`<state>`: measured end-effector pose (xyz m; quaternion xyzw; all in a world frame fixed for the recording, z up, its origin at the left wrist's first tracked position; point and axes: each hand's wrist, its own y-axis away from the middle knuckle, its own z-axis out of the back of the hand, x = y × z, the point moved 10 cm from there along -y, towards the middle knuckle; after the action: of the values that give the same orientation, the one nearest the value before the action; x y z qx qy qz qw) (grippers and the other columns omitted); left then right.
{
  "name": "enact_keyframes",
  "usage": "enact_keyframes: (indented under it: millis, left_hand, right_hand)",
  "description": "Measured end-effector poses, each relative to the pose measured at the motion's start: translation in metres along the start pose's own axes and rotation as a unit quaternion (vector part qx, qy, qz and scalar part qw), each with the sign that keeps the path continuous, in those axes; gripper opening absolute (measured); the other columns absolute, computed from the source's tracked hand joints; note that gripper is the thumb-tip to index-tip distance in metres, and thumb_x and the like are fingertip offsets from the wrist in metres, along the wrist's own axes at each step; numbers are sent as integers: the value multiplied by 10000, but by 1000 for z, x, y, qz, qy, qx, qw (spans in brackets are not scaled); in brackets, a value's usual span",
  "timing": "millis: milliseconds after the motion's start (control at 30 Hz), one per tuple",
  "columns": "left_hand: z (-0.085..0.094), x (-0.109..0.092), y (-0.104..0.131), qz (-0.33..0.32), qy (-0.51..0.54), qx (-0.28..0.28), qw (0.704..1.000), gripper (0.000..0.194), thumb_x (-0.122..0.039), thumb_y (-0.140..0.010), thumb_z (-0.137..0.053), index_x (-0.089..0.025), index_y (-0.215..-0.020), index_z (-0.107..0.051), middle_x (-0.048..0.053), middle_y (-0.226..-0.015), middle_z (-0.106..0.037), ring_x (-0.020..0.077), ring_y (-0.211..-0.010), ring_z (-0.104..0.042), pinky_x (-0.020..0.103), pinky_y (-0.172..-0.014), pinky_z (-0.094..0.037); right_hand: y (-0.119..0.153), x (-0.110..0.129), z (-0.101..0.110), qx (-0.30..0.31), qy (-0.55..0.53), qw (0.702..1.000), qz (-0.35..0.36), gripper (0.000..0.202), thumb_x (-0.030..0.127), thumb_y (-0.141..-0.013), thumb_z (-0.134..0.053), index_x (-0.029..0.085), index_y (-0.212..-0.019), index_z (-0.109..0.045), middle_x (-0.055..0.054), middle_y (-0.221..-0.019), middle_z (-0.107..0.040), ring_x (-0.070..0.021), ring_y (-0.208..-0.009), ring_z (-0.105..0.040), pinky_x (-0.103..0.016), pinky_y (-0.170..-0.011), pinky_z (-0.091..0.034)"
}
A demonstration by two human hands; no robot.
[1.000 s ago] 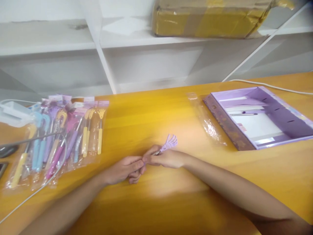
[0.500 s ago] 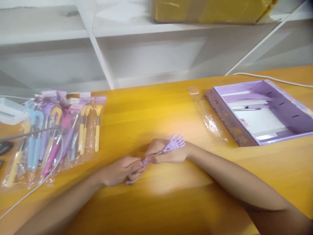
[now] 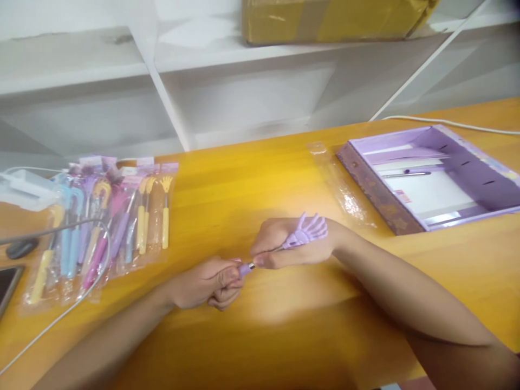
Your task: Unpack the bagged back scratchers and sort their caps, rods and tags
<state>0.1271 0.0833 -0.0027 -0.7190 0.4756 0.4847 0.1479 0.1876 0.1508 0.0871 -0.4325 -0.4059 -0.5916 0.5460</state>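
Note:
A purple back scratcher (image 3: 306,233) with a hand-shaped head is held between both hands above the wooden table. My left hand (image 3: 215,281) is closed round its purple handle, and a short bit of handle and a metal collar show past the fingers. My right hand (image 3: 292,249) pinches the thin metal rod just below the head, which lies over the back of that hand. To the left lie several bagged scratchers (image 3: 97,227) in yellow, blue, purple and pink. A clear plastic sleeve (image 3: 345,195) lies flat beyond my right hand.
An open purple box (image 3: 385,195) holding papers and a pen stands at the right. White cables and a black mouse (image 3: 22,248) are at the left, with a dark device edge beside them. Behind the table is a white shelf (image 3: 195,59) carrying a taped carton (image 3: 337,21).
My right hand has moved right and slightly up, away from my left hand. More of the handle's end and the metal collar now shows between them. The view has shifted slightly.

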Motion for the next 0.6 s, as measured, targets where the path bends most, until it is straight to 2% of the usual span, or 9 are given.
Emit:
enact_keyframes:
  millis: [133, 200, 233, 267, 333, 400, 433, 500, 600]
  left_hand:
    - [-10, -7, 9, 4, -35, 38, 999, 519, -679, -1087, -438, -256, -801, -347, -105, -590, -262, 107, -475, -245, 264, -483, -231]
    - [-6, -14, 14, 12, -143, 4, 990, 497, -648, -1110, -387, -246, -818, -394, -80, -619, -325, 124, -503, -302, 270, -512, -290]
    - [-1, -19, 17, 14, -231, -39, 972, 467, -604, -1125, -378, -238, -842, -441, -57, -652, -387, 137, -540, -359, 276, -547, -325]
    - [4, -28, 20, 10, -331, -92, 939, 420, -539, -1139, -380, -229, -879, -493, -28, -703, -462, 155, -597, -423, 285, -595, -355]
    - [5, -49, 25, -17, -510, -191, 838, 288, -389, -1136, -414, -219, -966, -573, 36, -849, -590, 201, -746, -525, 309, -688, -382]
    - [-6, -58, 24, -48, -611, -236, 755, 181, -325, -1098, -485, -213, -1011, -596, 82, -948, -644, 241, -834, -562, 327, -716, -376]
    - [-12, -57, 21, -62, -635, -242, 731, 164, -327, -1084, -517, -211, -996, -594, 88, -937, -647, 244, -821, -560, 324, -698, -360]
    - [-16, -49, 15, -73, -646, -247, 718, 209, -358, -1059, -585, -218, -904, -567, 56, -811, -605, 208, -692, -494, 305, -624, -283]
    - [-12, -37, 13, -70, -627, -260, 731, 310, -297, -1027, -615, -227, -759, -475, -20, -628, -413, 146, -545, -228, 303, -572, -115]
  right_hand:
    - [7, 6, -8, -5, 27, 1000, -5, 424, 299, -1111, -468, 214, -701, -404, 51, -658, -324, -98, -578, -313, -286, -601, -249]
    - [9, 2, -12, -35, 28, 999, 0, 432, 329, -1122, -451, 213, -710, -400, 53, -665, -305, -95, -578, -300, -287, -603, -250]
    - [11, -2, -14, -65, 23, 998, 3, 437, 342, -1128, -441, 212, -714, -392, 54, -670, -302, -94, -582, -297, -286, -603, -251]
    - [13, -8, -14, -101, 15, 995, 1, 443, 358, -1133, -428, 212, -718, -381, 54, -677, -298, -94, -589, -294, -283, -602, -252]
    - [17, -23, -18, -180, -9, 984, -18, 459, 405, -1144, -403, 214, -730, -349, 51, -698, -286, -97, -613, -287, -275, -601, -256]
    - [23, -35, -27, -241, -44, 969, -37, 477, 458, -1150, -368, 218, -739, -334, 47, -710, -288, -103, -634, -295, -270, -606, -274]
    - [24, -39, -35, -254, -59, 964, -45, 480, 471, -1151, -352, 216, -745, -350, 43, -715, -316, -106, -648, -319, -270, -618, -294]
    - [26, -41, -52, -254, -72, 963, -53, 466, 463, -1154, -337, 207, -771, -410, 31, -741, -409, -114, -681, -384, -276, -654, -332]
    - [32, -36, -70, -240, -53, 967, -65, 417, 411, -1154, -359, 208, -794, -411, 40, -730, -410, -105, -652, -385, -279, -640, -319]
